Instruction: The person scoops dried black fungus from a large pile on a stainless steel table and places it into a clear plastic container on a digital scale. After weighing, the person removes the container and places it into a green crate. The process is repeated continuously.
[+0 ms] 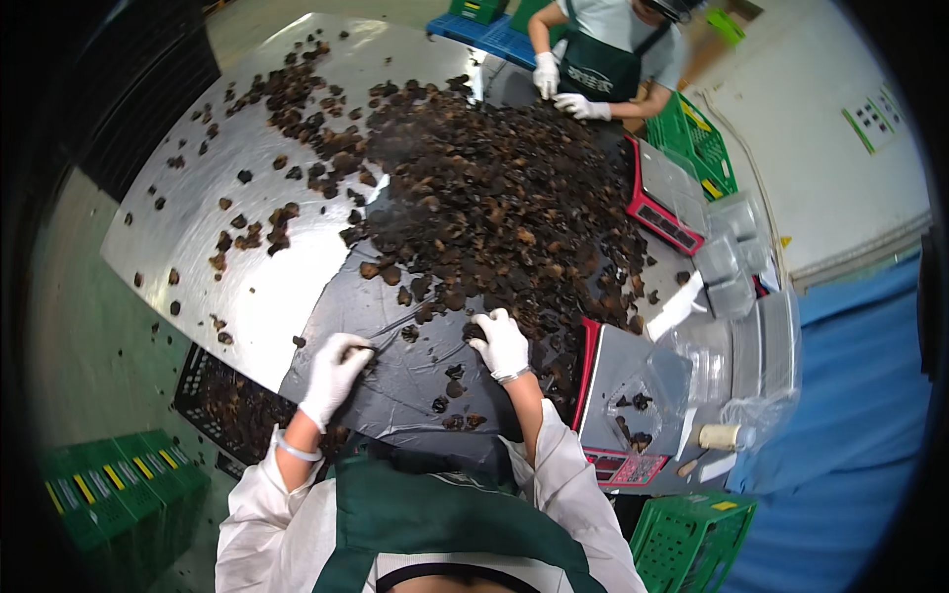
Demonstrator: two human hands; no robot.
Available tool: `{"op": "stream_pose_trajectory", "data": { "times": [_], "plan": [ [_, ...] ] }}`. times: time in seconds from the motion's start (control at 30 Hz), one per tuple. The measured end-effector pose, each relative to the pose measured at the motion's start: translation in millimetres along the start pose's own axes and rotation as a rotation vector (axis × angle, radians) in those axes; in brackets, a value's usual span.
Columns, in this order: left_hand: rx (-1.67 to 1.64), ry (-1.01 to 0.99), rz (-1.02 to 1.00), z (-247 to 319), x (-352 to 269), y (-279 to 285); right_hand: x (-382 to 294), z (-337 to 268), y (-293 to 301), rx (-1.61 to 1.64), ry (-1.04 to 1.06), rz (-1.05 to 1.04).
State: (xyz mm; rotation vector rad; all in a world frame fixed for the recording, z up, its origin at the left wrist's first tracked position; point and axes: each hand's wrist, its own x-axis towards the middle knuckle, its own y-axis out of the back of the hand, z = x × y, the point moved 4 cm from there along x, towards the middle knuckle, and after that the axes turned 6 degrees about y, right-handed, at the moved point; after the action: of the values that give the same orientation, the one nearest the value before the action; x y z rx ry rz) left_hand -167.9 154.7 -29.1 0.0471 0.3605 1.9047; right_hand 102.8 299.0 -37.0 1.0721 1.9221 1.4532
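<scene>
My left hand [334, 378], in a white glove, is over the grey plastic sheet [385, 326] with thumb and fingers drawn together. Something dark shows at its fingertips, but whether it is held is unclear. The gloved right hand [504, 347] has its fingers curled around a dark brown mushroom piece [472, 332], at the near edge of a large mushroom heap [482, 200]. Between my hands and my apron lie several loose mushroom pieces [454, 388]. Right of my right hand, a red and grey weighing scale [600, 385] bears a clear plastic container [630, 415] with a few pieces inside.
Opposite, a co-worker's gloved hands [567, 96] are at the heap beside a second scale [671, 193]. Clear plastic containers [756, 348] stack at the right. Scattered pieces lie on the metal table [163, 237]. A black crate [193, 378] and green crates [126, 474] stand below.
</scene>
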Motion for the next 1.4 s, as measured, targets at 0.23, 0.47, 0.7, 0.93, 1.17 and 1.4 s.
{"op": "stream_pose_trajectory", "data": {
  "times": [0.23, 0.47, 0.7, 0.93, 1.17, 1.4],
  "plan": [
    [0.037, 0.145, 0.683, -108, -65, 190, -4, -13, 15, 0.439, 0.01, 0.193],
    [0.187, 0.06, 0.769, -84, -58, 198, -38, -194, 27, 0.891, 0.174, -0.443],
    [0.133, -0.013, 0.143, -46, 18, 68, -119, -41, 31, 0.122, -0.092, -0.115],
    [0.436, -0.221, -0.157, 9, 50, -94, -136, -53, -17, 0.03, -0.198, 0.007],
    [0.357, -0.188, -0.575, -3, 54, -79, -43, -139, -70, 0.669, -0.079, -0.116],
    [0.385, 0.318, -0.671, -52, -1, 133, -30, -141, -1, 0.639, 0.101, -0.152]
  ]
}}
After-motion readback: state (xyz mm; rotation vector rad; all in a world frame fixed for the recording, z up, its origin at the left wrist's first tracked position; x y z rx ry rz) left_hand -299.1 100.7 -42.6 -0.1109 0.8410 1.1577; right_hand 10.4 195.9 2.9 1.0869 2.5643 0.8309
